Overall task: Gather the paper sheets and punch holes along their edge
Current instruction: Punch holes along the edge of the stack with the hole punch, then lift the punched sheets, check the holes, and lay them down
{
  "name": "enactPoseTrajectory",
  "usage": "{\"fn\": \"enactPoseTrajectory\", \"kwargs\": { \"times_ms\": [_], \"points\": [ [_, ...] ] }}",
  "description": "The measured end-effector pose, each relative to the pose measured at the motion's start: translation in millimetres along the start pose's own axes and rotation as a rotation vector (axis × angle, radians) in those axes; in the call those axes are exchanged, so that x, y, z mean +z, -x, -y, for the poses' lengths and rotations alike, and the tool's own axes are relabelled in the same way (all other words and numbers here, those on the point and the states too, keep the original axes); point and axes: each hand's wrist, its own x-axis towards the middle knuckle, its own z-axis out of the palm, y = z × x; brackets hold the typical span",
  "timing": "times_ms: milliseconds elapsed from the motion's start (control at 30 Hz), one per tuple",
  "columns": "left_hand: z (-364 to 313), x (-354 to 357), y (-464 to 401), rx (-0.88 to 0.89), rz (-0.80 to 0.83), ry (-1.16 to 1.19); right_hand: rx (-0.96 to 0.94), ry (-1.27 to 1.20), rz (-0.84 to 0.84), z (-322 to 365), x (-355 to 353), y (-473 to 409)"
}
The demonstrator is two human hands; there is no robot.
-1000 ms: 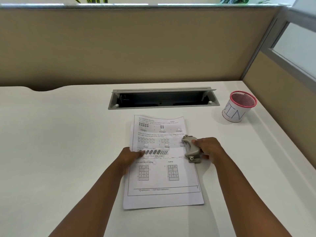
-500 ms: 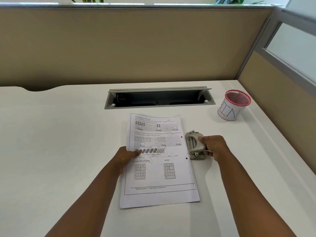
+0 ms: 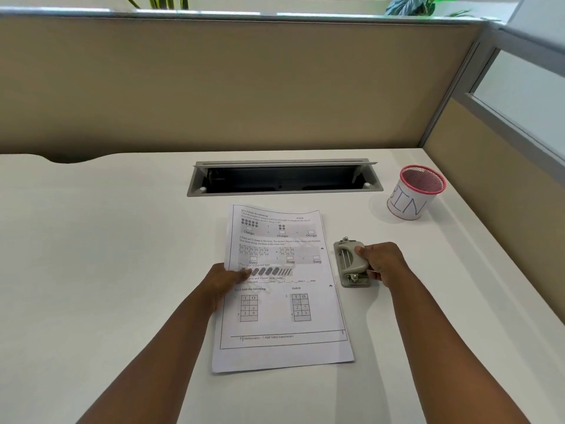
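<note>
Left of the sheets: a broad bare stretch of the white desk [image 3: 91, 255] is left open to the near edge, crossed only by the left forearm.
Centre: the paper sheets [image 3: 284, 301] lie flat, pinned at their left edge by the left hand [image 3: 221, 281].
Right of the sheets: a narrow strip is taken up by the hole punch [image 3: 351, 263], gripped by the right hand [image 3: 382, 263].
Behind the sheets: passage is interrupted by the open cable tray [image 3: 284, 179], sunk into the desk.
Far right: the pink mesh cup [image 3: 417, 192] stands upright, well apart from the punch.
Back and right: reach is closed off by the beige partition [image 3: 244, 87].
</note>
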Motion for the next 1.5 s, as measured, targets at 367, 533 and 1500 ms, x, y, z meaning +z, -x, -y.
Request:
{"fn": "enactPoseTrajectory", "kwargs": {
  "times_ms": [367,533,1500],
  "points": [
    [3,-6,2,0.012,0.033,0.031,-0.327,0.122,-0.342,10,10,28],
    [2,-13,8,0.075,0.018,0.091,-0.361,0.039,-0.041,12,24,40],
    [-30,-44,80,0.667,-0.155,0.259,-0.582,-0.638,0.323,6,85,113]
  ]
}}
